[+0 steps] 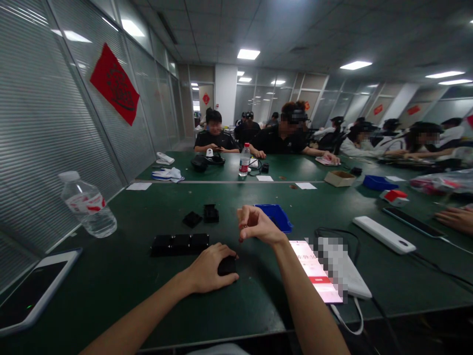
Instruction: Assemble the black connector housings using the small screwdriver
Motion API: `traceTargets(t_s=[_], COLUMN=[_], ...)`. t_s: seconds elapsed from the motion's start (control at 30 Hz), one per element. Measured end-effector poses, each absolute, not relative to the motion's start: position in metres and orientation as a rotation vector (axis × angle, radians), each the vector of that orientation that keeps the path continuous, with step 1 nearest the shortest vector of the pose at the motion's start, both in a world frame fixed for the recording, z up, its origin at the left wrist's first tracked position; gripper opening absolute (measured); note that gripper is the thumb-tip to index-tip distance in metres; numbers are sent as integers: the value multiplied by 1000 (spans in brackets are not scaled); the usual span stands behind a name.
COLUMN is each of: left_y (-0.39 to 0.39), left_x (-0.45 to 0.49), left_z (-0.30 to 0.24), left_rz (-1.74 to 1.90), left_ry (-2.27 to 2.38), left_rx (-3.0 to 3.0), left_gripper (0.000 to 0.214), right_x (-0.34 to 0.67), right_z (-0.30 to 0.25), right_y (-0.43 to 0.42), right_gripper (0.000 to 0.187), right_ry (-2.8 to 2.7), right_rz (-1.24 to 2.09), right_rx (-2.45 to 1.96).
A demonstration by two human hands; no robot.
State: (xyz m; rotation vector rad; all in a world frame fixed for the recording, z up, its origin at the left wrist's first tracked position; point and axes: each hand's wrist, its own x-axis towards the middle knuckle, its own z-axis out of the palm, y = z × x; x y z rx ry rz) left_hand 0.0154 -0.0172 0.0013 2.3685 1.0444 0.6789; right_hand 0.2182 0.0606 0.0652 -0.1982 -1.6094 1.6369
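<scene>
My left hand (210,268) rests on the green table with its thumb and fingers around a small black block-like piece (227,266). Above and to the right of it, my right hand (260,225) is raised, fingertips pinched together; whatever small thing may be between them I cannot make out. Just behind that hand sits a blue tray (283,220), partly hidden by it. A row of joined black square pieces (180,244) lies left of my left hand. Farther back are two loose black parts, one flat (192,219) and one boxier (211,213).
A water bottle (88,204) and a phone (39,288) are at the left. On the right lie a lit phone (314,276), a white power bank (384,234) and cables. Another bottle (244,160) stands farther back, where people sit. A person's hand (456,217) rests at the right edge.
</scene>
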Motion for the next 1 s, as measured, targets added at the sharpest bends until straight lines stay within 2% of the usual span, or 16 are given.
traceTargets(t_s=[0.2, 0.43, 1.0], left_y=[-18, -18, -17], left_x=[16, 16, 16], left_z=[2, 4, 3], left_rz=[683, 677, 658], left_ry=[1044, 1053, 1049], left_rx=[2362, 2360, 2364], left_gripper=[35, 35, 38], right_x=[216, 220, 233], right_z=[65, 66, 59], right_y=[61, 62, 68], right_gripper=[42, 40, 22], right_ry=[-1580, -1616, -1714], right_rz=[1641, 1654, 1826], right_rx=[-196, -196, -114])
